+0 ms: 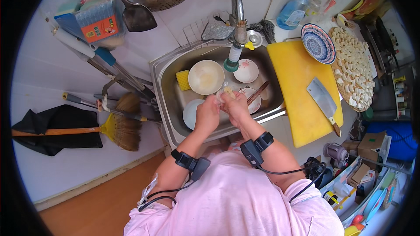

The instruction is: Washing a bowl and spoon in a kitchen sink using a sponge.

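Both my left hand (207, 113) and my right hand (235, 105) are together over the steel sink (210, 131), closed on a crumpled piece of clear plastic film (225, 88) with something pale yellow (229, 92) at its top, which I cannot identify. Below them in the basin sit a large cream bowl (206, 77), a pale bowl (193, 114), a floral bowl (246, 70) and another floral bowl (254, 106) with brown chopsticks (259, 92) across it. A yellow sponge (183, 80) touches the large bowl. The faucet's green-tipped nozzle (231, 64) hangs above.
Right of the sink, a yellow cutting board (288, 105) holds a cleaver (322, 97) and a patterned bowl (318, 44). Beyond lies a round tray of dumplings (352, 68). A soap bottle (292, 9) stands behind. Brooms and mops lean at left, including a straw broom (126, 127).
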`<action>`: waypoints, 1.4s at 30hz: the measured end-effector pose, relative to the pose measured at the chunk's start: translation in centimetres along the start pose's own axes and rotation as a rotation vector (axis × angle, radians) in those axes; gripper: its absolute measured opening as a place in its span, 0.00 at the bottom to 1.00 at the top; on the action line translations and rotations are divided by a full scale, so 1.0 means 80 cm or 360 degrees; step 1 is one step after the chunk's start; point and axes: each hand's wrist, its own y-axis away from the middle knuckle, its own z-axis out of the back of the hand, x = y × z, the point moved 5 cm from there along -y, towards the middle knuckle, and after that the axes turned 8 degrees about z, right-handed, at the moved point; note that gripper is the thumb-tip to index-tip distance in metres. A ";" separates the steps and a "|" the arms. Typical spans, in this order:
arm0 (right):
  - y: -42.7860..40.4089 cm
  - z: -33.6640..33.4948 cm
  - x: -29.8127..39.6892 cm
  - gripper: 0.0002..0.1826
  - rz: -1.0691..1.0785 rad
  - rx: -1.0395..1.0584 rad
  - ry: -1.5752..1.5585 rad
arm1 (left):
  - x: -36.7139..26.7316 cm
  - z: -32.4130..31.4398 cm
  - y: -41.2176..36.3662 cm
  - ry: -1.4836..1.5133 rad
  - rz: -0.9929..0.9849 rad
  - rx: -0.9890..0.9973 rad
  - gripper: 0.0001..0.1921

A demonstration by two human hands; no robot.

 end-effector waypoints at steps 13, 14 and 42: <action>-0.012 0.002 0.009 0.07 0.0133 0.0085 -0.0065 | -0.004 0.002 -0.001 -0.0010 -0.0068 -0.0041 0.02; -0.018 0.005 0.009 0.07 0.0175 0.0128 -0.0105 | -0.005 0.001 -0.001 -0.0010 -0.0073 -0.0038 0.02; -0.014 0.009 0.004 0.08 0.0263 -0.0027 0.0100 | -0.013 0.009 0.010 -0.0201 -0.0224 -0.0142 0.03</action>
